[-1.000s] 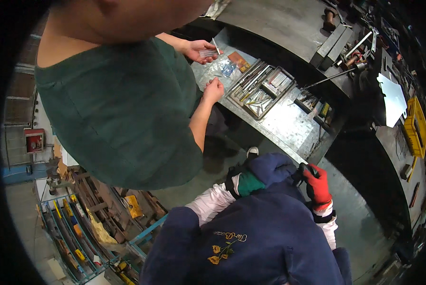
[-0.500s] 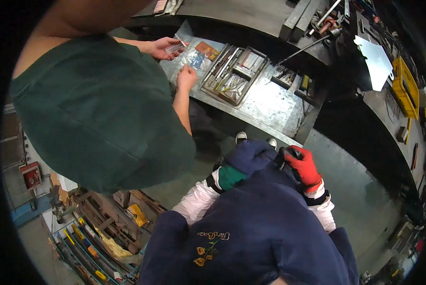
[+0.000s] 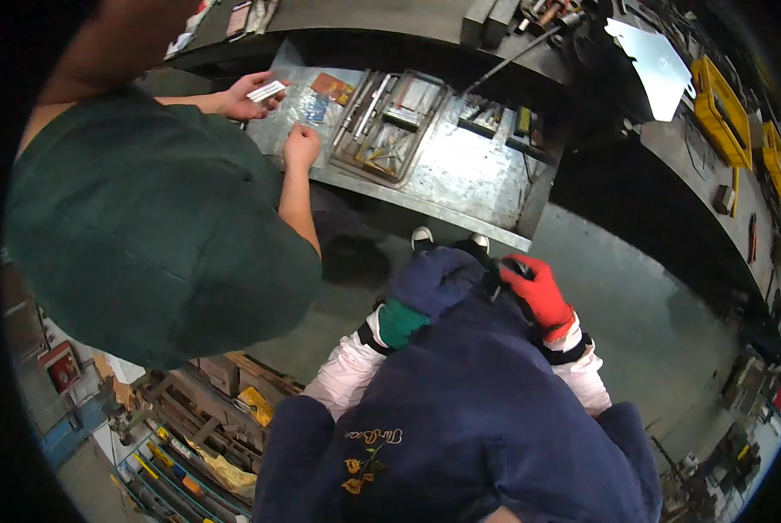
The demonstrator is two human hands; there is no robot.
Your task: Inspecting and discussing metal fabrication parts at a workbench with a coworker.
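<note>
My right hand (image 3: 540, 296), in a red glove, is closed in front of my dark blue apron (image 3: 460, 392). Its fingers curl round a small dark object, too shadowed to name, with a light-coloured tip showing below. My left hand (image 3: 402, 324) wears a green glove and rests against the apron's front. Bunched blue cloth (image 3: 436, 277) covers its fingers. At the left, a co-worker in a dark green top holds a small white packet (image 3: 268, 91) in one hand; the other hand is closed over a clear plastic bag (image 3: 307, 112).
An open metal drawer (image 3: 469, 174) lies ahead, with a tray of slim tools (image 3: 377, 166) and small black boxes (image 3: 495, 120) inside. A dark workbench (image 3: 390, 19) runs behind. Yellow crates (image 3: 720, 113) stand at right. Racks of metal stock (image 3: 190, 453) are at lower left.
The view has shifted, so the drawer and co-worker sit further left and higher. The co-worker's packet is turned more into view. My hands keep nearly the same pose at the apron.
</note>
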